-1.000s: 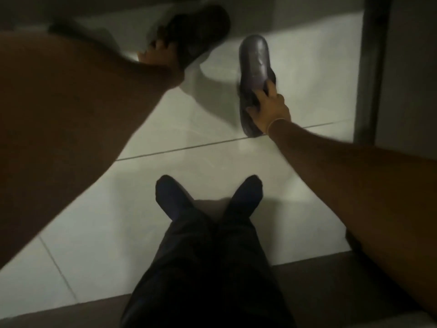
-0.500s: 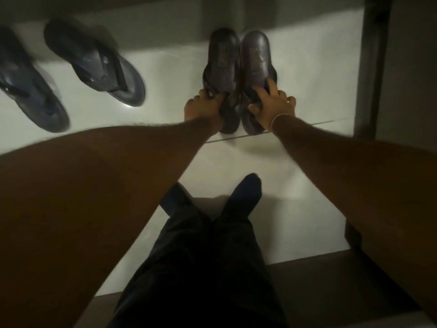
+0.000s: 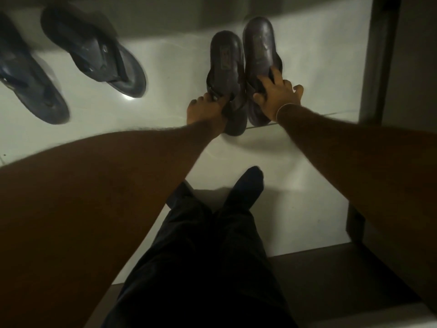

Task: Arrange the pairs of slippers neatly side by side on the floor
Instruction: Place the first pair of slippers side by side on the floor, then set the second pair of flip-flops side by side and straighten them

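Two dark brown slippers lie side by side on the pale tiled floor, touching along their length. My left hand (image 3: 205,112) grips the strap of the left brown slipper (image 3: 225,55), which sits a little nearer to me than its mate. On the right brown slipper (image 3: 259,43) my right hand (image 3: 277,95) rests with fingers spread over the strap. Two dark blue flip-flops lie apart at the far left, angled: one (image 3: 99,55) nearer the middle, the other (image 3: 28,79) at the frame's edge.
My legs in dark trousers and dark socks (image 3: 246,188) stretch out on the floor between my arms. A dark door frame (image 3: 378,55) stands right of the brown pair. A darker step or mat edge (image 3: 319,268) lies near me.
My left hand brought the left brown slipper in from the far left and set it beside the right one. In the last half second that slipper has slid slightly toward me.
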